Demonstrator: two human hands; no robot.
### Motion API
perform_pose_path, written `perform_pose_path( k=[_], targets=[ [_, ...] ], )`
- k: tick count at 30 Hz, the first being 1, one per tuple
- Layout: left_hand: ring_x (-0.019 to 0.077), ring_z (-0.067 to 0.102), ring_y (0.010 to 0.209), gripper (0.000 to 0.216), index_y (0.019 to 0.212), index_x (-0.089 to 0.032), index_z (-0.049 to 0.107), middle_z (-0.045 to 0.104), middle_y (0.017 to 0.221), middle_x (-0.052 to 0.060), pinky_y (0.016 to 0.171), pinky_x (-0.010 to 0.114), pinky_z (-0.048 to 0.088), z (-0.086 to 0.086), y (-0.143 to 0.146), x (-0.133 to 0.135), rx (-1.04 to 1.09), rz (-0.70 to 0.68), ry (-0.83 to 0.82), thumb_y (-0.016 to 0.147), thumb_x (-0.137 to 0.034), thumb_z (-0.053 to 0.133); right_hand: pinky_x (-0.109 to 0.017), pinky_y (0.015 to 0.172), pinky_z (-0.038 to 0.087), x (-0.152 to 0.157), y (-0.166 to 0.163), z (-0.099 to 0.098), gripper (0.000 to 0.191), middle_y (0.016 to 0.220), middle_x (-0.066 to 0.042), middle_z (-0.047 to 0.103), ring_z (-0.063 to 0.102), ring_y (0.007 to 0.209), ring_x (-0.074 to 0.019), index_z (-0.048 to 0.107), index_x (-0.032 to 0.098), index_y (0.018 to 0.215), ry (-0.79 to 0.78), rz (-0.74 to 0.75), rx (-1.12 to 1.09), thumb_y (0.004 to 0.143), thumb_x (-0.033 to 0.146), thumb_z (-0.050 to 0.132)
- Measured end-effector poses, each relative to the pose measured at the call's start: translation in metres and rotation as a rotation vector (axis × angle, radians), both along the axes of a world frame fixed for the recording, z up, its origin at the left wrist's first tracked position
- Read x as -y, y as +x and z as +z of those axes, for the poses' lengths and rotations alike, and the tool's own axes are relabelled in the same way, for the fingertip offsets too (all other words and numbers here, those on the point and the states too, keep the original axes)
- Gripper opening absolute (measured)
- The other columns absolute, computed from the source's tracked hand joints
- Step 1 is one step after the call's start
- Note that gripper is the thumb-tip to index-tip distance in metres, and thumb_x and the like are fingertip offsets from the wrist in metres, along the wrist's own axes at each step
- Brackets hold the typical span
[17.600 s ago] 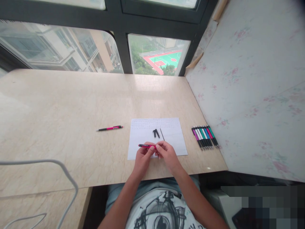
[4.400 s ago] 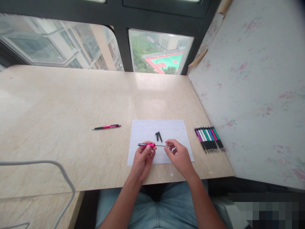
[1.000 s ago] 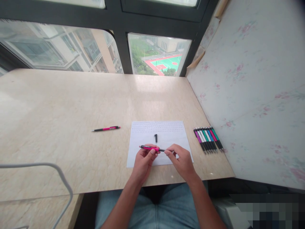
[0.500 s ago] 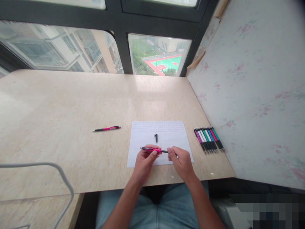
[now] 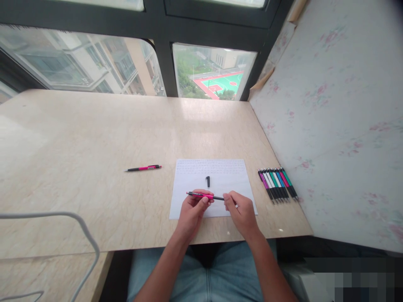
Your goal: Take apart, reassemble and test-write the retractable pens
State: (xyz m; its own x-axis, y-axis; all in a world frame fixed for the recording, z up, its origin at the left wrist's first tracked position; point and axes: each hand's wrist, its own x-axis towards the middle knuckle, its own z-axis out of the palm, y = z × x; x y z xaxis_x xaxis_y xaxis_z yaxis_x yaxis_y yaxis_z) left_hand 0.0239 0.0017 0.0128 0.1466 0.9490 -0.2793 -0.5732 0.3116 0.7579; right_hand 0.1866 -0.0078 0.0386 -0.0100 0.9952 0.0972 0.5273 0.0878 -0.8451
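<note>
A pale marbled counter (image 5: 94,134) runs below a dark-framed window (image 5: 214,71) that looks out on buildings and a sports court. A flowered wall panel (image 5: 330,126) closes off its right side.

Both hands are over the near edge of a white sheet of paper (image 5: 189,176) with faint writing along its far edge. The left hand (image 5: 192,209) has its grip closed on the pink barrel of a pink-and-black pen (image 5: 204,195), thumb and fingertips wrapped round the middle. The pen lies almost level just above the sheet, its tip pointing out to the left of that grip. The right hand (image 5: 241,212) meets the pen's other end. Its grip is pinched narrow, thumb against forefinger, on the black end that sticks out to the right of the left grip. The two grips are close together, with a short stretch of black pen showing between them.

Just beyond the grips, further out on the paper, a small black part (image 5: 208,181) lies by itself. Well to the left of the left grip, a second pink pen (image 5: 143,168) lies on the bare counter. To the right of the right grip, off the sheet and near the wall panel, a row of pens (image 5: 277,184) in purple, white, green, blue and pink lies side by side. A white curved wire (image 5: 78,226) shows far left, near the counter's front edge.
</note>
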Motion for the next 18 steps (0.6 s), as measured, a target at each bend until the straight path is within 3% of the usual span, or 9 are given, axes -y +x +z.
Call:
perform_pose_path(
  k=[6,9,14,18],
  targets=[
    [0.0123,0.061,0.079,0.015,0.089,-0.017,0.071,0.068,0.089,0.004,0.077,0.024,0.048,0.0,0.0,0.0,0.006,0.015,-0.005,0.077,-0.024,0.075,-0.025,0.059,0.041,0.002,-0.002,0.003,0.025,0.076,-0.002,0.063,0.058,0.068,-0.0155,0.059,0.02,0.081,0.041,0.017,-0.014,0.095,0.038,0.049],
    [0.0125,0.061,0.079,0.015,0.089,-0.017,0.072,0.068,0.085,0.004,0.077,0.024,0.048,-0.001,0.0,0.0,0.011,-0.006,-0.001,0.077,-0.024,0.075,-0.026,0.058,0.04,0.002,-0.004,0.002,0.035,0.064,0.0,0.058,0.055,0.06,-0.0142,0.056,0.02,0.069,0.038,-0.004,0.015,0.097,0.039,0.045],
    [0.0123,0.061,0.08,0.015,0.09,-0.017,0.072,0.069,0.087,0.004,0.078,0.024,0.048,-0.003,-0.001,0.001,0.012,-0.001,0.011,0.077,-0.024,0.075,-0.024,0.049,0.037,-0.004,-0.007,-0.001,0.055,0.044,0.002,0.049,0.048,0.044,-0.0116,0.048,0.02,0.052,-0.177,-0.024,-0.143,0.097,0.051,0.04],
    [0.0121,0.062,0.08,0.015,0.09,-0.016,0.071,0.069,0.09,0.005,0.079,0.024,0.049,-0.002,-0.001,0.001,0.041,0.006,0.015,0.077,-0.022,0.076,-0.024,0.044,0.038,-0.01,0.0,0.0,0.063,0.039,0.001,0.05,0.048,0.039,-0.0117,0.05,0.02,0.048,-0.355,0.046,-0.287,0.094,0.061,0.039]
  ],
)
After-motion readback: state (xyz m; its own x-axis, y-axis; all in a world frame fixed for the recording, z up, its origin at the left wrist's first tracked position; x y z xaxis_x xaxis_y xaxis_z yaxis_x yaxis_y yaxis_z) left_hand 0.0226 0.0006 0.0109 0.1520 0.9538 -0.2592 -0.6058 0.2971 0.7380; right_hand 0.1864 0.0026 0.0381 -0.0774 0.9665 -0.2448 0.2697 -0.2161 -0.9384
